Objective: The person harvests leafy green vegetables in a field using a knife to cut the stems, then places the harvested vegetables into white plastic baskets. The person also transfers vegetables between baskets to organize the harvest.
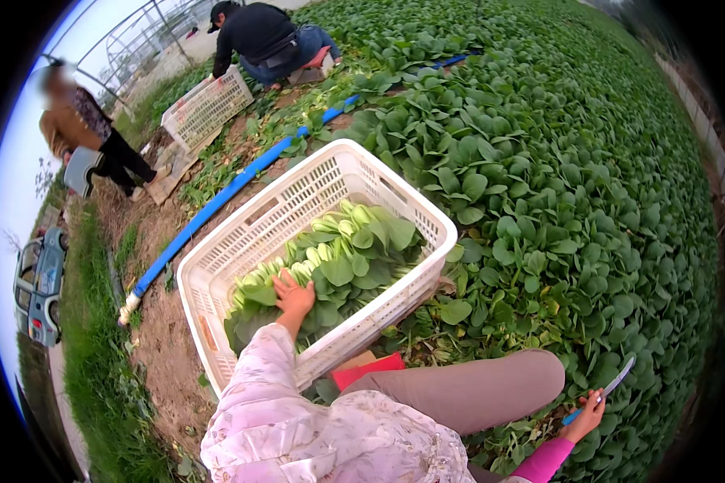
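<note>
two hands, one white crate of leafy greens

left hand (296,299): fingers a little spread, palm down on the greens (338,270) inside the crate (374,314); it seems to rest on them, and i cannot tell whether it grips any. right hand (588,414): well apart, low at the right, fingers wrapped round the blue handle of a knife (619,377), blade pointing up and away over the field plants (540,209).

handling (judged): each plant probably light; pale stems crisp and likely to snap, leaves soft and easily bruised, perhaps slick if damp. best hold: around the thick stem bases, several together, without squeezing leaves. crate likely stiff, and heavier for its load; slots in the end walls would suit fingers.

edges and room: raised rim all round, so lift before moving sideways. leg (483,386) and red object (368,369) crowd the near side; plants press along the right. soil (165,342) at the left gives more room, up to the blue hose (242,181).
</note>
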Motion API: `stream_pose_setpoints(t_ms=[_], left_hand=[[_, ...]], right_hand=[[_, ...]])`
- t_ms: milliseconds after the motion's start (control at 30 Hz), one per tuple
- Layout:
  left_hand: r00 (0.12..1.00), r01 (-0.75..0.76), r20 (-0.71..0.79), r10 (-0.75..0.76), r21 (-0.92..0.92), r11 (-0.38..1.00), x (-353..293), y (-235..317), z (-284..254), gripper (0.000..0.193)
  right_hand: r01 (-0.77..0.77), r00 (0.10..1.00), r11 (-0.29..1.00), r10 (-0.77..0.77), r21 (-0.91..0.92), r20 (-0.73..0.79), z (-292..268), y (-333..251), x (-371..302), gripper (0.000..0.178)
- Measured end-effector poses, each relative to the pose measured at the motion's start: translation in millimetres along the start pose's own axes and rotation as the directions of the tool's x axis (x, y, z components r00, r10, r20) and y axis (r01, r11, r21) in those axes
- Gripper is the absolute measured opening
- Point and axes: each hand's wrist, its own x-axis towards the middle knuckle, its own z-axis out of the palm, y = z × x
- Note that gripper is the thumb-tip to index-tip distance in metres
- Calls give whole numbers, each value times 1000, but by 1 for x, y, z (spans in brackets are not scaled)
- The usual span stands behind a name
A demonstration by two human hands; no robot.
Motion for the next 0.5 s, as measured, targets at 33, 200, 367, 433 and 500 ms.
stream_pose_setpoints(t_ms=[33,200,367,433,500], left_hand=[[1000,13,-26,-12,24,1000,2,6,2,94],[969,26,243,44,-278,960,22,8,-38,86],[963,-164,195,186,-124,979,-4,16,-96,75],[945,-250,180,272,-132,959,-14,16,-112,72],[923,-314,158,350,-215,925,-30,25,-125,67]], right_hand=[[-2,1000,1000,2,-22,5,7,0,1,42],[65,996,991,-58,-117,61,29,-1,19,43],[139,986,977,-122,-164,110,54,-30,36,45],[153,979,975,-127,-160,159,65,-44,37,46],[187,970,972,-159,-144,184,79,-57,34,45]])
